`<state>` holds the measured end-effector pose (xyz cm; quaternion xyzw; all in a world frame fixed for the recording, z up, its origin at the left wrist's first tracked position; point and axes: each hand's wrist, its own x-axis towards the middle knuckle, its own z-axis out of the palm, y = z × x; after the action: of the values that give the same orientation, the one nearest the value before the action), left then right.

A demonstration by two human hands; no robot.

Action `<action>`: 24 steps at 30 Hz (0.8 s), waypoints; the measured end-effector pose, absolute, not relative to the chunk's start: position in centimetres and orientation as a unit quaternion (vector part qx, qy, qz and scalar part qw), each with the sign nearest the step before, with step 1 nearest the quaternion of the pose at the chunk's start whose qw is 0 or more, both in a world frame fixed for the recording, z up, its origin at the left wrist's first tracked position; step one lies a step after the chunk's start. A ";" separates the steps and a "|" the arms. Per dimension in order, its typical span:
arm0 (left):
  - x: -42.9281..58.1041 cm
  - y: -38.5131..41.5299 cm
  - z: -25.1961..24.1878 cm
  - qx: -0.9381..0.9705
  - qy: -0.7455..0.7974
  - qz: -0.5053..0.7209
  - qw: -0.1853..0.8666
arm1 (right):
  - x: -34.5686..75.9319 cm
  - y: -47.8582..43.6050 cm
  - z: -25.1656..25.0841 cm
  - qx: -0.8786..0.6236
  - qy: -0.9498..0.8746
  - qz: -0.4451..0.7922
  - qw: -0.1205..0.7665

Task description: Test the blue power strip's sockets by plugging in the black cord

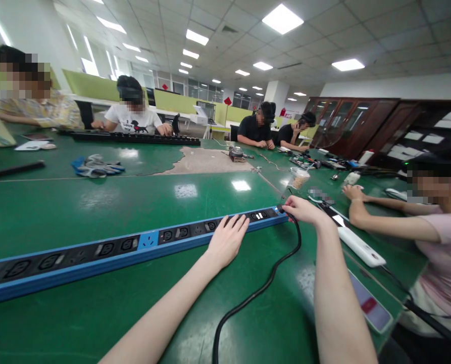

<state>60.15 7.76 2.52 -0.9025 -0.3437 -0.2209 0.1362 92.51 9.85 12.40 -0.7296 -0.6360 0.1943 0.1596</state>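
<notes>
Steadily, the left hand (228,237) is laid palm down across the power strip (183,233), its fingers straight and unclosed, with nothing gripped. The left forearm is stretched from the near edge toward the far right. By the right hand (300,207), whose wrist is bent leftward, a black plug (281,208) is pinched between thumb and fingers at the strip's right end; whether it is fully seated cannot be told. From it, a smooth, rubbery black cable (272,273) is trailed in a loose S toward the near edge. The strip is formed as a long, straight bar with blue sides and black sockets, broken by one blue socket. It is rested on the glossy green table (96,313), sockets facing up, its long axis run from near left, where it is cut off from view, to far right.
</notes>
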 end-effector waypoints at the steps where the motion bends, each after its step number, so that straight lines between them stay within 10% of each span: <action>1: 61.7 8.0 2.4 -0.903 -0.341 -0.227 0.131 | 92.5 9.9 12.4 -0.731 -0.637 0.188 0.156; 24: 64.0 5.6 0.7 -0.872 -0.387 -0.284 0.091 | 88.7 12.3 12.0 -0.746 -0.656 -0.099 -0.053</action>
<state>63.97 5.57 0.75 -0.8725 -0.3874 -0.2836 0.0910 88.68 12.25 11.96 -0.7460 -0.6563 -0.0993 -0.0534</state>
